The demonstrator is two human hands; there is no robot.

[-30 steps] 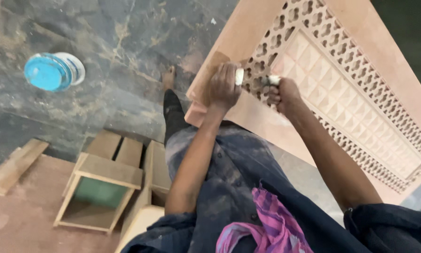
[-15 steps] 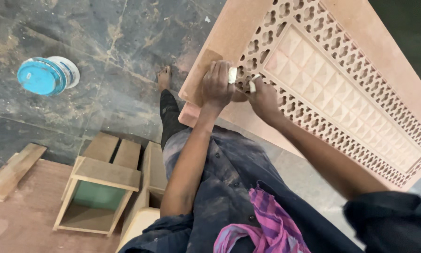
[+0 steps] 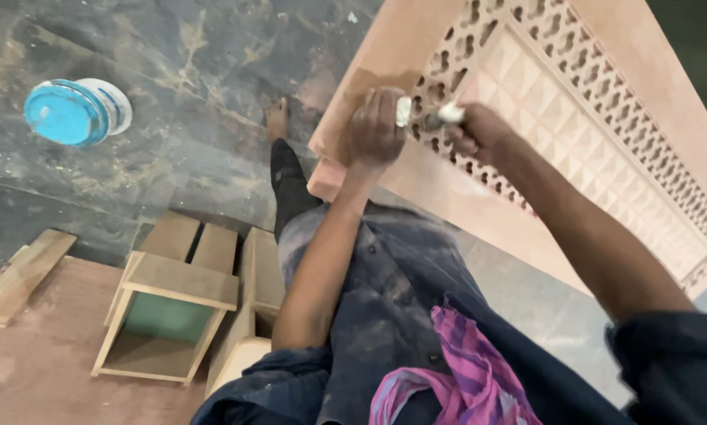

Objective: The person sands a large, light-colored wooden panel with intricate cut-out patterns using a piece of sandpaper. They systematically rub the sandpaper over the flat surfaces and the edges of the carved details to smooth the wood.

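Gripping a small pale pad [image 3: 403, 111], the left hand [image 3: 375, 130] presses its closed fingers against the carved panel [image 3: 605, 118] beside a darker patch, while the right hand [image 3: 479, 132] is closed round a pale-tipped tool [image 3: 445, 116] held at the lattice. That panel lies tilted on the dusty floor [image 3: 172, 149], with a blue-lidded tub [image 3: 74, 112] well apart and wooden boxes [image 3: 172, 303] near the person's leg.

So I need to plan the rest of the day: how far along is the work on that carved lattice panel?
Early, it seems. A darker brown patch covers one corner of the pale reddish carved wooden lattice panel. In hand: the left hand and right hand work a small whitish tool at the lattice edge. Left: nearly all of the panel remains pale.
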